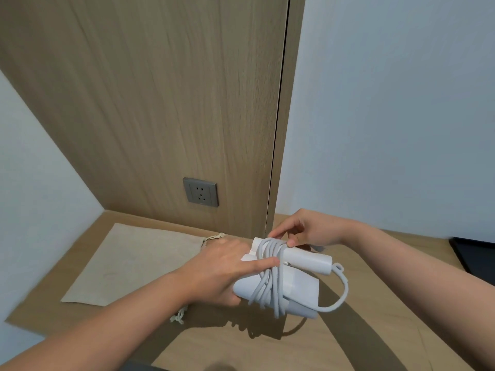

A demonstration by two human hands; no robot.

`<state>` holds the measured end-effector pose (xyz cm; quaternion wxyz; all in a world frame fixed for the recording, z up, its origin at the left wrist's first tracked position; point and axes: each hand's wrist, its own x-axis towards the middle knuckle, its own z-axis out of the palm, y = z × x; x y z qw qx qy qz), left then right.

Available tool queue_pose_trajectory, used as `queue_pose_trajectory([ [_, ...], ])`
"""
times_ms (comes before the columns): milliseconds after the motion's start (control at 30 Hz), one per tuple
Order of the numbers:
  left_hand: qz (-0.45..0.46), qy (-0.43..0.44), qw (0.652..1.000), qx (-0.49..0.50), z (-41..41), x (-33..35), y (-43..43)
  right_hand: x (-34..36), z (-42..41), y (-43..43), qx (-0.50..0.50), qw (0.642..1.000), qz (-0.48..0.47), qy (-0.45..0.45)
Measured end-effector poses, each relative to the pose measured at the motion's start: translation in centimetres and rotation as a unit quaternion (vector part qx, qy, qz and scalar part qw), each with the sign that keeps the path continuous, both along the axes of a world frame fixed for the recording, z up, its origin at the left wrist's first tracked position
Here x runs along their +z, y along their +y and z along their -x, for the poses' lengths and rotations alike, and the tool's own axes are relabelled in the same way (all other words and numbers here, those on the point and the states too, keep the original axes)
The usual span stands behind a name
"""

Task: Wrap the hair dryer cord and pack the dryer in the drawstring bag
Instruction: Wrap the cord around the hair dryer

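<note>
You have a wooden table (348, 341) before you. A beige drawstring bag (128, 261) lies flat on its left part.

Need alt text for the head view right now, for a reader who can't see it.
Two hands hold a white hair dryer above a wooden desk, its grey cord wound around it. The left hand grips the body; the right hand pinches the cord. A beige drawstring bag lies flat at left.

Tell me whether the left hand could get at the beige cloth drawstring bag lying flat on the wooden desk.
Probably yes. The beige cloth drawstring bag lies just beyond the left hand with nothing on it, but that hand is busy steadying the white hair dryer and would have to let go first.
</note>
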<state>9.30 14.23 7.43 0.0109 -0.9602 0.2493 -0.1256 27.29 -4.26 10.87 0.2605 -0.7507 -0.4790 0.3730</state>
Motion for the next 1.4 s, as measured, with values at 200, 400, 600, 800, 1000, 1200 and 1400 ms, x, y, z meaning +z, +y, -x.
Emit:
queue_pose_trajectory([
  [200,0.061,0.029,0.996,0.065,0.5,-1.3,1.1,-0.5,-1.8,-0.9,-0.104,0.994,-0.009,0.013],
  [400,0.157,0.054,0.982,0.089,0.9,-1.9,0.4,-2.3,-2.1,-1.2,-0.170,0.976,-0.053,0.123],
  [600,0.102,0.047,0.992,0.054,0.5,-2.5,1.4,-2.0,-1.2,-1.5,-0.147,0.976,0.012,0.162],
  [800,0.057,0.004,0.998,0.025,-0.3,-2.5,2.3,-1.4,0.8,-1.4,-0.119,0.976,0.068,0.171],
  [1000,-0.009,-0.013,1.000,-0.023,-1.2,-2.2,2.4,-0.9,2.1,-1.5,-0.051,0.969,0.132,0.201],
  [1200,-0.027,0.014,0.999,-0.019,-1.8,-2.4,2.6,-1.8,3.1,-1.7,-0.004,0.985,0.052,0.164],
  [1400,-0.050,0.017,0.998,-0.017,-2.3,-2.3,2.3,-3.8,3.8,-2.0,-0.053,0.985,0.019,0.162],
])
